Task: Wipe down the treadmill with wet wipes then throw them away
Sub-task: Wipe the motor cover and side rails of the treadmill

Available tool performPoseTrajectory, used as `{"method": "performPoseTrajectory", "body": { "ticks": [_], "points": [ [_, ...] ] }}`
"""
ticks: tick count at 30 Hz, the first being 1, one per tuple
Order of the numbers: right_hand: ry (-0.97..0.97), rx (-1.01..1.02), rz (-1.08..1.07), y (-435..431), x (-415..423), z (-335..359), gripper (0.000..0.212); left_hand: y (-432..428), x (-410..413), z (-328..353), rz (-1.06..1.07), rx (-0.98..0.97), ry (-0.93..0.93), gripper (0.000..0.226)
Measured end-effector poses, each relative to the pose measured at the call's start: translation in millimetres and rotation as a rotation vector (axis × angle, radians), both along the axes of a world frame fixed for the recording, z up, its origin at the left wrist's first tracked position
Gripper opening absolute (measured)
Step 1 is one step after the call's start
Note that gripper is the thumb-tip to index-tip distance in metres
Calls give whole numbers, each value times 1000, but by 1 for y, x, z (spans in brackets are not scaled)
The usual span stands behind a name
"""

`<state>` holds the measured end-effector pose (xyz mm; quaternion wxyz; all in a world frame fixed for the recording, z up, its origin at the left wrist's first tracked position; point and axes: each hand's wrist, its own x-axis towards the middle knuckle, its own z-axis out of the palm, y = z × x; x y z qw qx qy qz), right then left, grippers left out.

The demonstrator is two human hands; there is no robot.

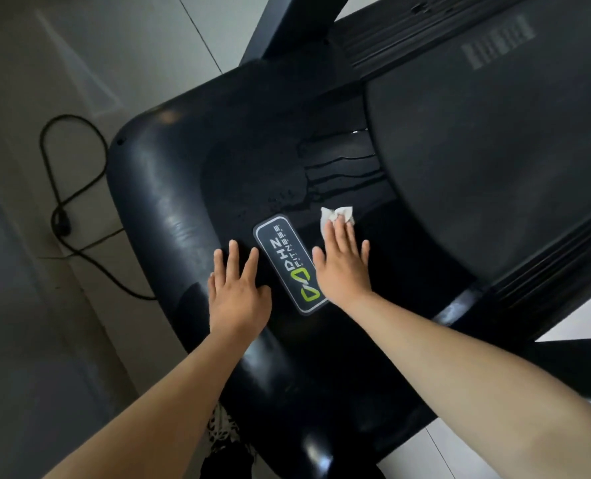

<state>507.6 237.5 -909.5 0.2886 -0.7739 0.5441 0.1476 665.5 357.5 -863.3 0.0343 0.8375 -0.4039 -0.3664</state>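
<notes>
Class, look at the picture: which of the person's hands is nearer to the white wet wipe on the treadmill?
Right. The right hand presses flat on the wet wipe, fingertips covering it. The left hand rests across the logo plate, away from the wipe.

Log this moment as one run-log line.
step: wiping motor cover | right hand: flat, pressing wet wipe | left hand: flat on treadmill, empty | wet streaks visible

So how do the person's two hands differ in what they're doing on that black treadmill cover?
The right hand presses a crumpled white wet wipe under its fingertips; the left hand has nothing under it. The right hand lies to the right of the grey logo plate, nearer the dark running belt; the left hand lies to the plate's left, nearer the glossy rounded edge. Both lie flat, palms down, fingers spread, on the black plastic treadmill cover.
</notes>
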Motion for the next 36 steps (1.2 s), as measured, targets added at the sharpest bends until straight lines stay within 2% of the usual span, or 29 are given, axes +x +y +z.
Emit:
{"method": "performPoseTrajectory", "body": {
  "ticks": [2, 4, 7, 10, 13, 19, 21, 24, 27, 30, 36],
  "points": [
    [-82, -32, 148, 13, 9, 1, 63, -5, -3, 0, -2, -6, -40, 71],
    [-143, -35, 375, 26, 11, 0, 62, -11, -7, -3, -104, -49, -114, 71],
    [-147, -10, 481, 20, 3, -4, 64, -32, -15, -14, -185, -131, -111, 71],
    [-84, -35, 410, -7, -12, -8, 65, -60, -30, -24, -127, -96, -25, 69],
    [-38, -39, 234, -38, -30, -11, 59, -65, -37, -32, -136, -34, -72, 69],
    [24, 11, -172, -74, -46, -18, 60, -66, -36, -32, -157, 17, -106, 72],
    [-3, -24, -157, -67, -34, -16, 60, -74, -39, -28, -147, 38, -130, 75],
    [-131, -99, 112, -41, -17, -14, 59, -85, -42, -27, -234, -8, -199, 81],
    [-190, -65, 204, -34, -14, -15, 60, -101, -47, -30, -219, -29, -135, 82],
    [-162, -108, 122, -47, -25, -23, 59, -116, -44, -33, -178, 75, -103, 96],
    [40, -78, -242, -97, -65, -33, 60, -124, -34, -35, -116, 155, -64, 108]
  ]
}}
